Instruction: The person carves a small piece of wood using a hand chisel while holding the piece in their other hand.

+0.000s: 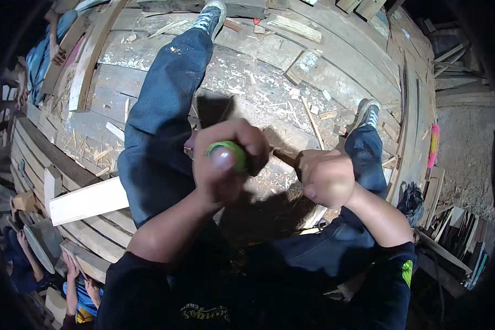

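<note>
My left hand [225, 159] is wrapped round a green, round-ended thing [227, 155], with the thumb pressed on its end. The rest of that thing is hidden below the fist, so its kind does not show. To its right, my right hand [327, 177] is closed in a fist with the back of the hand up. A short brown wooden piece [284, 158] shows beside its knuckles; whether the fist holds it I cannot tell. Both hands are above the plank floor [242, 71], between my spread legs in dark blue trousers, and stand apart from each other.
Wood chips and offcuts [303, 65] litter the planks. A pale board [88, 202] lies by my left thigh. Long timbers [96, 52] stand at the far left, near other people's hands [58, 55]. Another person's hands [70, 267] show at the lower left. Scrap wood [456, 234] is piled at right.
</note>
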`<state>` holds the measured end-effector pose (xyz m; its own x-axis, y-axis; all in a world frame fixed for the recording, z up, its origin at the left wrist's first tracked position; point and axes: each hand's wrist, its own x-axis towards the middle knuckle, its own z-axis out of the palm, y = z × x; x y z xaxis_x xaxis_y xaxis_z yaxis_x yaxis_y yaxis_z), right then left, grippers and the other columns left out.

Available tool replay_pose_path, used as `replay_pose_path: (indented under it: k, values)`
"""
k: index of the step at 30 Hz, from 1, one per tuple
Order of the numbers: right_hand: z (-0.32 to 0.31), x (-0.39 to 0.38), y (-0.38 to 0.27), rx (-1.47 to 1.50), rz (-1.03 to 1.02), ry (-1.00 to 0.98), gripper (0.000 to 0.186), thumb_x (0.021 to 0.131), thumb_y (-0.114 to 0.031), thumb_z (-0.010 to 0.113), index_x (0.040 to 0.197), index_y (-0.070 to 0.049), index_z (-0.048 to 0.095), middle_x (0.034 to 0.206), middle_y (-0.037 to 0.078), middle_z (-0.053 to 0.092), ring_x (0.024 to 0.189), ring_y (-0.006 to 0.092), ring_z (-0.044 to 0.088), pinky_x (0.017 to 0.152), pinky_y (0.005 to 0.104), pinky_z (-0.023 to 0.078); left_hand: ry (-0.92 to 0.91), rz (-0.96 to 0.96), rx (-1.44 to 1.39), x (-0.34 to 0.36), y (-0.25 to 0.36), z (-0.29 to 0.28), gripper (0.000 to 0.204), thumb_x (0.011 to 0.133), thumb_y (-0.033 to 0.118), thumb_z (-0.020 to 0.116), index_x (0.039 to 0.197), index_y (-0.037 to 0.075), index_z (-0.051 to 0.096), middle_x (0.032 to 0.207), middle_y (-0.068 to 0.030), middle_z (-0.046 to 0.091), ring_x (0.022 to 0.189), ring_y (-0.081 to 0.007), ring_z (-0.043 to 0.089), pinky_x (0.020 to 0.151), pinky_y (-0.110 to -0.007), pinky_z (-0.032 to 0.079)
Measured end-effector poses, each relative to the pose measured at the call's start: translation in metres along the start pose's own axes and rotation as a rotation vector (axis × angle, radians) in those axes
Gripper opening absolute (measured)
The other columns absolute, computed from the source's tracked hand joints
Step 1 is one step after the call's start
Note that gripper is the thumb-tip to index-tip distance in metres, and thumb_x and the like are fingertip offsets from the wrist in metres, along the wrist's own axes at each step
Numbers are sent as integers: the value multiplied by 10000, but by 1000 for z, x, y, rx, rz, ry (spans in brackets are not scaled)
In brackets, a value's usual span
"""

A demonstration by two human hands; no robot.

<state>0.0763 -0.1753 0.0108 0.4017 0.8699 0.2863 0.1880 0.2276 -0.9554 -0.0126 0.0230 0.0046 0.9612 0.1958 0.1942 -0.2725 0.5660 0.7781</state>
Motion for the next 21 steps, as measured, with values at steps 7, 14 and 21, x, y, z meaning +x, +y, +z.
replay_pose_path:
  k: [7,14,21]
  values:
    - [-2,0,2,-60,-32,-22,259,775,-41,675,585,-53,498,554,60,493,499,225,468,490,336,346,-154,70,108,-3,10,8,614,813,593,533,661,-2,516,595,-73,524,531,-165,513,500,-282,389]
    - [2,3,1,-67,-36,29,341,838,-176,655,566,-77,475,538,39,489,461,213,450,476,332,352,-30,110,-81,-3,20,7,674,821,656,490,658,2,482,531,-86,462,473,-169,444,468,-297,337]
    - [-1,3,1,-32,-59,-2,312,801,-65,658,563,-49,458,523,66,429,463,259,395,481,370,297,-125,93,159,-7,8,21,576,781,578,557,660,17,518,578,-82,509,502,-210,488,517,-314,384]
